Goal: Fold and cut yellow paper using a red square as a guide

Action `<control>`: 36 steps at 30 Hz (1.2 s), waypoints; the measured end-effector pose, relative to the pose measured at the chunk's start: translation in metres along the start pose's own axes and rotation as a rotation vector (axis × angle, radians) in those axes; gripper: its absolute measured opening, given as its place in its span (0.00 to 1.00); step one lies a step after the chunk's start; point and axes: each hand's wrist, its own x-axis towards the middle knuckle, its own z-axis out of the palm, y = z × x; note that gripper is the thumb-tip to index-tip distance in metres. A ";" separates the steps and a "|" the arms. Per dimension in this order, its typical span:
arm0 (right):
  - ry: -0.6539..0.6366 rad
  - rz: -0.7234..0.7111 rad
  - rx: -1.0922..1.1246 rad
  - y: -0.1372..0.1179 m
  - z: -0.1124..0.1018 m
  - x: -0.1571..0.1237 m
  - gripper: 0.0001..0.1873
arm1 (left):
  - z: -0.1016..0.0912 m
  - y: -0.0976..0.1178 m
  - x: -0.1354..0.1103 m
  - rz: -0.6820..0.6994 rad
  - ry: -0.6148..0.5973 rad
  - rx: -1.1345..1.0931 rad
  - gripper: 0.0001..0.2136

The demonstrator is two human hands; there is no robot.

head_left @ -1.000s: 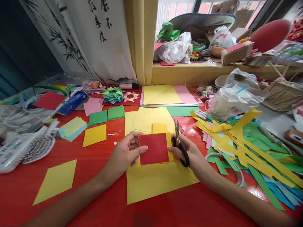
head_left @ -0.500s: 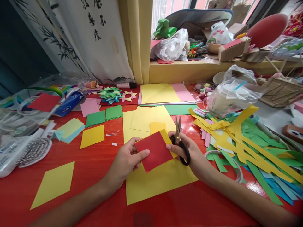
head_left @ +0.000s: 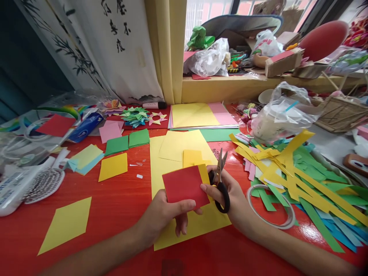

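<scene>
My left hand [head_left: 166, 214] is closed along the lower edge of a red paper square [head_left: 184, 184], thumb on its front and fingers underneath. Behind the square, a strip of yellow paper [head_left: 204, 174] shows past its right side. My right hand [head_left: 230, 191] pinches the right edge of these papers between thumb and fingers. Black-handled scissors [head_left: 220, 165] also sit in that hand, their blades pointing up and slightly parted, off the paper. Beneath both hands lies a large yellow sheet [head_left: 198, 226] on the red table [head_left: 115, 207].
Cut paper strips [head_left: 290, 172] are heaped on the right beside a tape roll [head_left: 291, 218]. To the left lie green squares [head_left: 117, 145], a yellow square [head_left: 113, 166], a yellow sheet [head_left: 67, 222] and a hairbrush [head_left: 47, 186]. A stack of coloured paper [head_left: 194, 115] rests at the back.
My left hand has moved from the left corner of the red square to its lower edge. The square has turned more level; the right hand with the scissors has shifted slightly downward.
</scene>
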 end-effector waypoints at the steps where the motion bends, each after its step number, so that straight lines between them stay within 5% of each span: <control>1: -0.008 -0.004 -0.019 0.000 0.001 -0.001 0.14 | 0.001 0.000 0.000 0.001 0.021 0.010 0.11; 9: -0.059 -0.102 -0.143 -0.007 -0.010 0.003 0.11 | -0.014 0.011 0.004 0.134 0.202 0.171 0.11; 17: -0.402 0.250 -0.259 -0.020 -0.013 0.006 0.12 | -0.027 0.022 0.007 0.384 0.447 0.170 0.07; 22: -0.474 0.336 -0.264 -0.017 -0.010 0.002 0.16 | -0.024 0.018 0.004 0.386 0.446 0.135 0.08; 36: -0.502 0.258 -0.230 -0.011 -0.009 -0.002 0.20 | -0.011 0.013 -0.002 0.290 0.390 0.153 0.08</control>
